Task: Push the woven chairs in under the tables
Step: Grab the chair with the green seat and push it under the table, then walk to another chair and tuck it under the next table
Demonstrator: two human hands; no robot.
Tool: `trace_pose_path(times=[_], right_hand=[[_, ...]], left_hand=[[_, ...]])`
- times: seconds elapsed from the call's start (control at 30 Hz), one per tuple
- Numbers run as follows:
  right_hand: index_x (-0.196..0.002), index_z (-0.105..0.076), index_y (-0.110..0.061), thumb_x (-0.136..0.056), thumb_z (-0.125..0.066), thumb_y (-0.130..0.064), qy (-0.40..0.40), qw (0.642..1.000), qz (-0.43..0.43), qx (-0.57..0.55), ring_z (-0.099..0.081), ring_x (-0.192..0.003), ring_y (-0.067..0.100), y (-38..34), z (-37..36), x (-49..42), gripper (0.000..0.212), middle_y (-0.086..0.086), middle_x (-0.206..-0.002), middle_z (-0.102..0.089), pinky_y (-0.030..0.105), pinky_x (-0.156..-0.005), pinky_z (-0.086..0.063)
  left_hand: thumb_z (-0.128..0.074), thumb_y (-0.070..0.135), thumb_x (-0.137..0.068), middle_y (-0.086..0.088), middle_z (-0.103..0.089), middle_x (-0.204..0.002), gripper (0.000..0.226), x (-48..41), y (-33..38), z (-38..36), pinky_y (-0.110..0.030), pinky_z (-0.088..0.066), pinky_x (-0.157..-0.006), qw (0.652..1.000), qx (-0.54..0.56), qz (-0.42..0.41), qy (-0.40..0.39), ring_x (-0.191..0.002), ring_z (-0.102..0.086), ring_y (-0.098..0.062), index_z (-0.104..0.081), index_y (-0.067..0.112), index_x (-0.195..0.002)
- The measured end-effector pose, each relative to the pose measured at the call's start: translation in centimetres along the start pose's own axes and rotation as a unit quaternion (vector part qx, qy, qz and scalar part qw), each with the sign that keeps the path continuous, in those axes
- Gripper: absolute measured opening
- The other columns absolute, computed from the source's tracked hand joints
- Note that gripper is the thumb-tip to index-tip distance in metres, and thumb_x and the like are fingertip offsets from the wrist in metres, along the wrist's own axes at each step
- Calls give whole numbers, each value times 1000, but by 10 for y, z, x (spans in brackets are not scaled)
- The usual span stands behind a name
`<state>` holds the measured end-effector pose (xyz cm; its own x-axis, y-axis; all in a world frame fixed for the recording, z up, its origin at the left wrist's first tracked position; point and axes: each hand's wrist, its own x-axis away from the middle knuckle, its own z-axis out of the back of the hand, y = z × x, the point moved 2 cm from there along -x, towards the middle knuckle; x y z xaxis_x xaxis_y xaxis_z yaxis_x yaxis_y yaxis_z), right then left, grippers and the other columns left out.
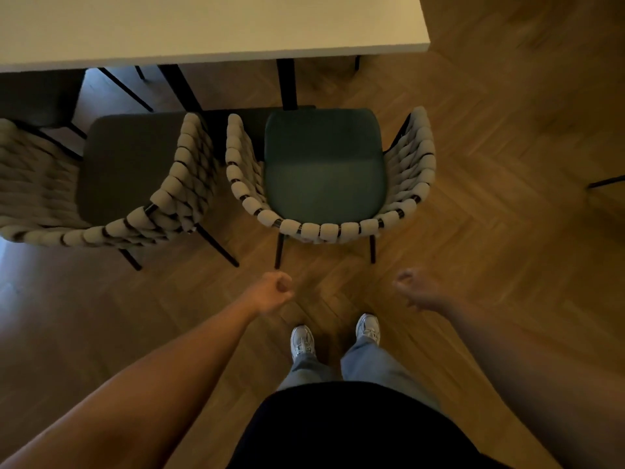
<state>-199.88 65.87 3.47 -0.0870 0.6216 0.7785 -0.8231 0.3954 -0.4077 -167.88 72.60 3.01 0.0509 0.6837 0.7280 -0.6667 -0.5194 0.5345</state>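
Standing just short of the white table [216, 32], the green-seated woven chair [324, 174] is looking light and rigid, best pushed at its padded back rim, while the left hand [275, 291] and right hand [414, 287] are hanging loosely curled, empty, behind it.

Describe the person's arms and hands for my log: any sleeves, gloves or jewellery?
Both forearms are bare up to the frame edge, with no sleeves in view. The left hand and right hand wear no gloves; no watch or rings show, though the right is blurred.
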Motion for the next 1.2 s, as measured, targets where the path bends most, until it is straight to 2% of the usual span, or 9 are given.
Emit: trace_pose_path(times=[0.07,0.17,0.3,0.43,0.73,0.87,0.97,1.07,1.2], right_hand=[[-133,-54,-8,-99,-57,-25,-12,1000,-4,-2,-59,-88,19,10,-11,24,38,6,-107,-61,21,-57,-42],[-128,-58,-2,-99,-58,-22,-20,1000,-13,-11,-53,-70,6,26,-26,60,35,-6,-82,-55,16,-54,-39],[-122,-57,12,-100,-52,-13,-2,999,-31,-41,-45,-55,9,54,-36,94,33,2,-66,-49,15,-45,-36],[-123,-57,3,-101,-52,-16,20,995,-41,-88,-47,-54,9,86,-25,106,30,1,-65,-52,11,-40,-36],[-124,-56,3,-102,-49,-17,-1,985,-75,-152,-47,-55,18,192,17,105,30,8,-65,-50,27,-48,-37],[-123,-58,4,-101,-51,-19,-14,985,-90,-146,-47,-56,11,248,51,110,33,1,-66,-51,19,-47,-34],[-121,-55,19,-102,-48,-15,-34,987,-96,-127,-41,-55,11,281,81,111,39,3,-65,-44,16,-45,-30],[-120,-53,23,-101,-48,-9,-31,988,-100,-112,-40,-53,13,299,117,102,38,3,-66,-42,14,-43,-31],[-120,-61,9,-101,-51,-16,1,990,-95,-109,-48,-56,3,311,175,62,33,1,-75,-57,9,-45,-38]], left_hand=[[-63,21,-95,-6,-61,-128,38,16,-4,-14,-38,-51,-100,999,-18,-10,-35,-113,-60,-16,-55,19,-133],[-63,23,-95,-5,-62,-125,35,33,-7,-28,-39,-53,-99,996,-41,-23,-73,-109,-63,-16,-57,22,-129],[-64,23,-93,-4,-68,-110,27,37,9,-37,-40,-56,-93,991,-80,-50,-95,-97,-67,-18,-61,20,-120],[-64,20,-92,-1,-67,-106,24,25,40,-44,-31,-54,-86,985,-119,-73,-99,-94,-64,-14,-62,21,-116],[-62,18,-95,-11,-65,-121,33,-9,114,-111,-34,-53,-93,981,-172,-30,-88,-106,-65,-24,-59,11,-126],[-60,16,-95,-8,-66,-115,35,-21,157,-161,-26,-51,-80,979,-165,-20,-121,-96,-65,-19,-58,11,-129],[-61,17,-94,-7,-68,-111,32,-33,202,-184,-25,-53,-81,979,-155,-35,-130,-95,-65,-17,-60,13,-126],[-61,15,-94,-2,-67,-102,20,-54,246,-194,-12,-49,-63,983,-131,-52,-118,-80,-64,-7,-60,21,-113],[-62,17,-94,3,-66,-94,16,-106,298,-197,-14,-49,-65,981,-141,-61,-119,-77,-62,-6,-62,23,-108]])
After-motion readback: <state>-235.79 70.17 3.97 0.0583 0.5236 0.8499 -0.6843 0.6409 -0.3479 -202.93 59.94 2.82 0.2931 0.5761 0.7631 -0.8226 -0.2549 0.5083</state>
